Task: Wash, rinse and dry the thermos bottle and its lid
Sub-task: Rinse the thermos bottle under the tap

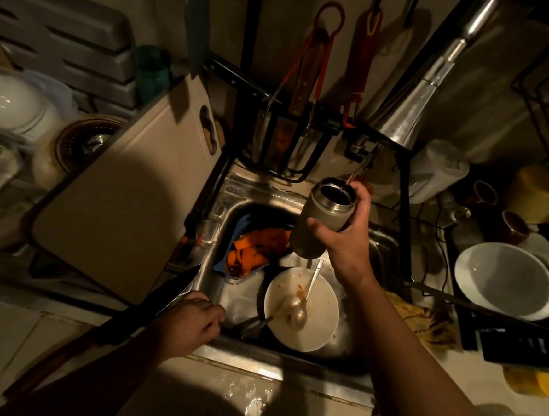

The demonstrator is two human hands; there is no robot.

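My right hand (pixel 346 233) grips the grey thermos bottle (pixel 318 221) above the steel sink (pixel 252 180), upright and slightly tilted, its open metal mouth under the tap (pixel 360 168). A thin stream of water runs into the mouth. My left hand (pixel 192 319) hangs at the sink's front left corner with its fingers loosely curled; I cannot see anything in it. The thermos lid is not in sight.
In the sink lie a dirty white plate (pixel 316 329) with two spoons (pixel 298 308) and a blue dish of orange peelings (pixel 253 255). A large knife (pixel 147 309) lies by my left hand. A cutting board (pixel 129 203) leans left; white bowls (pixel 504 281) sit right.
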